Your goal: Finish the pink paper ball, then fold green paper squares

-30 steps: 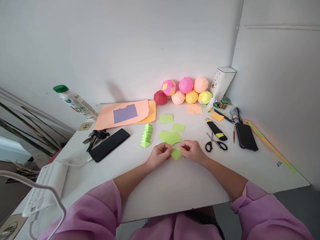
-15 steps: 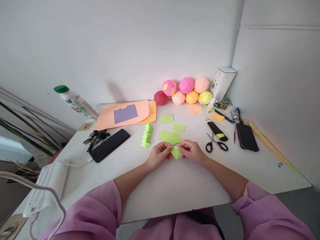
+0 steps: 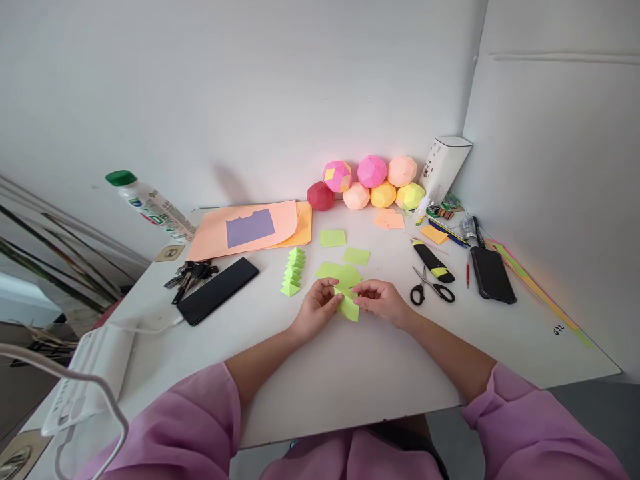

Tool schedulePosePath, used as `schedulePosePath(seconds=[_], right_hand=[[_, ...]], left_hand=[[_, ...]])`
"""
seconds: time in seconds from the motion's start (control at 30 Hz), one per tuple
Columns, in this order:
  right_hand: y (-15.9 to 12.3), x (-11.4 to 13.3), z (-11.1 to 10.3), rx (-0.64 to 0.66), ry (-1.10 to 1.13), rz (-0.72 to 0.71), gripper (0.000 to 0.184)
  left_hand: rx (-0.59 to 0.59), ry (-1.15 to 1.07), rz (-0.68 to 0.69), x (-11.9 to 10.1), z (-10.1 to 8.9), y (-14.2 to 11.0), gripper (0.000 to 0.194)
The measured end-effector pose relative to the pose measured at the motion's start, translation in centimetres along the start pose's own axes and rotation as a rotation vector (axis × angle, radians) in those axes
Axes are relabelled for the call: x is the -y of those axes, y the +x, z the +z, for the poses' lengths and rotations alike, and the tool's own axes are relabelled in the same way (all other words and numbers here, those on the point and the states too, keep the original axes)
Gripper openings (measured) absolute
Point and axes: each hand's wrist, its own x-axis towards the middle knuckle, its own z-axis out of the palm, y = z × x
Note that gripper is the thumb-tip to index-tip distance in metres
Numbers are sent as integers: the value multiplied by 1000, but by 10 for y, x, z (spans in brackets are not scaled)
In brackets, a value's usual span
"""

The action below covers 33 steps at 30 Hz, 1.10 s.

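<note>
Between my hands is a small folded piece of green paper (image 3: 349, 307), tilted above the white table. My left hand (image 3: 318, 307) pinches its left side between thumb and fingers. My right hand (image 3: 383, 301) has its fingertips closed at the paper's right edge. Just beyond my fingers lie overlapping flat green paper slips (image 3: 340, 272). Farther back are two more single slips, one green slip (image 3: 333, 238) and another green slip (image 3: 357, 256). Left of my hands stands a row of folded green paper pieces (image 3: 293, 272), nested one behind another.
Right of my hands lie scissors (image 3: 433, 287), a utility knife (image 3: 433, 260) and a black phone (image 3: 493, 275). Faceted paper balls (image 3: 372, 172) are stacked by the wall. To the left are another phone (image 3: 218, 291), keys (image 3: 190, 275), large paper sheets (image 3: 210, 233) and a bottle (image 3: 153, 205).
The green paper has turned in my fingers, from a downward-pointing triangle to a slanted, partly opened shape. My right fingers have shifted slightly left along it.
</note>
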Motion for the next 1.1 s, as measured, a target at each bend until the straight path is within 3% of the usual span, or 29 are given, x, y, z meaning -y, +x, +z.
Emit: schedulePosePath(seconds=[0.17,0.33,0.5,0.7,0.83,1.1], right_hand=[[0,-1,0,47,0,85,45],[-1,2,0,85,-49,121,36],[-1,3,0,123,-63,105,28],[-1,2,1,102,-71,41,29],[-2,0,2,87,-88,12,29],[-1,-5,1,66,-119,-86,23]], left_hand=[[11,7,102,6,-2,-3,28],[110,150,164,6,-4,-4,19],[163,308,303,4,-5,-3,26],[140,276,250,5,-6,-4,35],[187,216,185,4,-5,-4,37],[138,225,221,8,-6,-2,35]])
